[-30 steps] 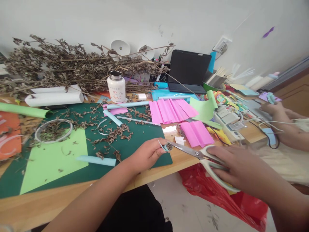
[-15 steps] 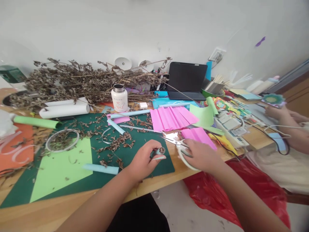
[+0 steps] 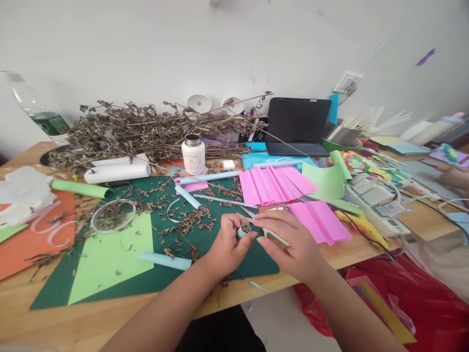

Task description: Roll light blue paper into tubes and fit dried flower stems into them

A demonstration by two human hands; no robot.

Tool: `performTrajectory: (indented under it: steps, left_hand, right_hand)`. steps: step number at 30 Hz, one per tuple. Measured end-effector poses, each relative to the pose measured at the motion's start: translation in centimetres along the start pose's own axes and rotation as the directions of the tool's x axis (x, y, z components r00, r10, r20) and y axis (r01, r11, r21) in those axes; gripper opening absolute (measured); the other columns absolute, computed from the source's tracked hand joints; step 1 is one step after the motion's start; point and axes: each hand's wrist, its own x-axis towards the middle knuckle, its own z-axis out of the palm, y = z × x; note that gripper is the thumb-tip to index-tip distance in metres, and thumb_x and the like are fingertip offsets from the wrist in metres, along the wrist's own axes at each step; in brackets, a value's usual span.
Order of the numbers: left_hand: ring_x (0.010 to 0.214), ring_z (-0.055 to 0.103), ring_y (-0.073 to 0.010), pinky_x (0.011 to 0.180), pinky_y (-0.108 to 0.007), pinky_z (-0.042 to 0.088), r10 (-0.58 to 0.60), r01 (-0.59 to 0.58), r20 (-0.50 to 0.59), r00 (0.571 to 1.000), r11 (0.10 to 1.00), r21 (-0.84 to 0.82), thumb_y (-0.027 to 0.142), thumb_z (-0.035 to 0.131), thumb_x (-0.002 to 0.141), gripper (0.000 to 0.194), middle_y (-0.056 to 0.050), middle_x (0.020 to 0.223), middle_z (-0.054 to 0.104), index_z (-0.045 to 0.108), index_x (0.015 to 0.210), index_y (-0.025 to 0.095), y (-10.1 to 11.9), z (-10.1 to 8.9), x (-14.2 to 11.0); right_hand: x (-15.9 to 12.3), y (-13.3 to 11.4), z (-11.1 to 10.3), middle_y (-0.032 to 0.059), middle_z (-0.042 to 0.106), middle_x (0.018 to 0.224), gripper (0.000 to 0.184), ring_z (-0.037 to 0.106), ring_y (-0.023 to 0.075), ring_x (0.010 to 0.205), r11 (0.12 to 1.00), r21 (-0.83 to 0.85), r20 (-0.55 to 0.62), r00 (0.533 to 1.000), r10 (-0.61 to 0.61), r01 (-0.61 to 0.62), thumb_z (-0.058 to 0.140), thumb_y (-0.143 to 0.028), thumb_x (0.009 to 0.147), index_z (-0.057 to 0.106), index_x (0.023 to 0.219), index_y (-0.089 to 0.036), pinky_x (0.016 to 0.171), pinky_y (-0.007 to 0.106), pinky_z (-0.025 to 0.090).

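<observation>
My left hand [image 3: 229,247] is closed around a short light blue paper tube [image 3: 244,230], whose upturned end shows dried brown bits inside. Close beside it, my right hand [image 3: 289,244] grips scissors [image 3: 276,238] with pale handles; their blades [image 3: 248,212] point to the upper left, past the tube. Below the hands, a small blue paper scrap [image 3: 257,286] appears near the table's front edge. Other light blue paper tubes [image 3: 187,197] lie on the green cutting mat [image 3: 216,274] among crumbled dried leaves [image 3: 194,219].
Behind the mat stand a white bottle [image 3: 193,156], a heap of dried plants [image 3: 135,127] and a dark tablet [image 3: 298,122]. Pink crepe paper [image 3: 274,185] and a power strip [image 3: 377,215] lie to the right. A ring [image 3: 95,222] rests on green paper [image 3: 110,264]. Another person's hand [image 3: 456,177] shows at far right.
My right hand has brought the scissors left, next to the tube in my left hand. A pale strip at the tube is gone from there, and a blue scrap appears below. The view has shifted left.
</observation>
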Motion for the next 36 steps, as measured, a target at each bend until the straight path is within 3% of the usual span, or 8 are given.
performTrajectory:
  steps: [3, 9, 13, 17, 23, 28, 33, 36]
  left_hand:
    - [0.069, 0.039, -0.0095, 0.062, -0.025, 0.036, 0.014, -0.013, 0.023, 1.000, 0.999, -0.034, 0.022, 0.042, 0.081, 0.020, 0.001, 0.079, 0.038, 0.022, 0.081, 0.022, 0.0, 0.0, 0.1]
    - [0.072, 0.038, -0.0105, 0.065, -0.027, 0.036, 0.037, -0.036, 0.038, 0.999, 0.999, -0.025, 0.025, 0.041, 0.082, 0.018, 0.000, 0.080, 0.037, 0.023, 0.081, 0.021, -0.2, 0.1, 0.0]
    - [0.074, 0.039, -0.0112, 0.066, -0.029, 0.037, 0.004, -0.004, 0.039, 0.999, 1.000, -0.010, 0.026, 0.041, 0.082, 0.020, -0.001, 0.082, 0.038, 0.022, 0.082, 0.021, -0.3, 0.0, 0.0]
    - [0.073, 0.040, -0.0115, 0.066, -0.029, 0.038, -0.001, 0.003, 0.067, 0.998, 1.000, -0.019, 0.027, 0.042, 0.081, 0.022, -0.002, 0.082, 0.038, 0.021, 0.083, 0.022, -0.3, -0.1, 0.1]
    - [0.070, 0.039, -0.0107, 0.063, -0.027, 0.037, 0.017, -0.020, 0.091, 0.996, 0.999, 0.038, 0.026, 0.041, 0.081, 0.020, -0.001, 0.080, 0.037, 0.021, 0.081, 0.022, 0.0, -0.1, 0.1]
    - [0.073, 0.040, -0.0110, 0.065, -0.028, 0.038, 0.042, -0.045, 0.090, 0.995, 0.998, 0.034, 0.024, 0.043, 0.080, 0.021, -0.001, 0.081, 0.037, 0.021, 0.081, 0.021, 0.1, -0.1, 0.1]
    - [0.072, 0.040, -0.0108, 0.064, -0.027, 0.038, 0.043, -0.047, 0.071, 0.997, 0.997, 0.061, 0.022, 0.041, 0.081, 0.019, -0.002, 0.082, 0.037, 0.022, 0.082, 0.021, 0.3, -0.2, 0.2]
    - [0.073, 0.040, -0.0112, 0.065, -0.027, 0.038, 0.037, -0.044, 0.104, 0.994, 0.997, 0.065, 0.022, 0.042, 0.080, 0.022, -0.002, 0.082, 0.037, 0.021, 0.081, 0.021, 0.4, -0.2, 0.2]
  right_hand:
    - [0.6, -1.0, 0.3, 0.0078, 0.058, 0.096, 0.023, 0.053, 0.0172, 0.091, 0.994, 0.008, 0.001, 0.994, -0.106, 0.106, 0.050, -0.017, 0.074, 0.054, 0.096, -0.018, 0.079, 0.032, 0.044]
    - [0.9, -0.6, -0.1, 0.0067, 0.057, 0.098, 0.017, 0.050, 0.0200, 0.093, 0.976, -0.049, 0.024, 0.977, -0.212, 0.213, 0.053, -0.016, 0.070, 0.059, 0.086, -0.020, 0.083, 0.039, 0.040]
    - [1.7, -1.2, -1.3, 0.0057, 0.053, 0.113, 0.017, 0.045, 0.0233, 0.102, 0.984, -0.108, 0.182, 0.976, -0.121, 0.142, 0.050, -0.023, 0.073, 0.061, 0.086, -0.022, 0.085, 0.042, 0.038]
    - [2.8, -2.0, -2.6, 0.0025, 0.050, 0.120, 0.019, 0.042, 0.0254, 0.106, 0.981, -0.157, 0.326, 0.944, -0.055, 0.111, 0.047, -0.028, 0.075, 0.063, 0.083, -0.025, 0.084, 0.044, 0.037]
    - [2.6, -1.5, -3.0, 0.0071, 0.051, 0.117, 0.021, 0.047, 0.0228, 0.101, 0.984, -0.100, 0.207, 0.970, -0.125, 0.148, 0.043, -0.023, 0.075, 0.062, 0.084, -0.020, 0.086, 0.042, 0.036]
    - [2.3, -1.7, -2.4, 0.0041, 0.049, 0.120, 0.021, 0.042, 0.0248, 0.106, 0.982, -0.134, 0.260, 0.961, -0.098, 0.136, 0.045, -0.024, 0.074, 0.062, 0.085, -0.022, 0.088, 0.043, 0.035]
    - [3.0, -2.3, -2.8, 0.0008, 0.046, 0.125, 0.021, 0.038, 0.0285, 0.110, 0.971, -0.198, 0.390, 0.920, -0.045, 0.132, 0.046, -0.023, 0.074, 0.061, 0.089, -0.026, 0.084, 0.047, 0.035]
    - [2.8, -2.2, -3.2, 0.0033, 0.047, 0.123, 0.019, 0.042, 0.0268, 0.107, 0.983, -0.113, 0.350, 0.932, -0.097, 0.145, 0.046, -0.020, 0.074, 0.061, 0.086, -0.024, 0.085, 0.046, 0.036]
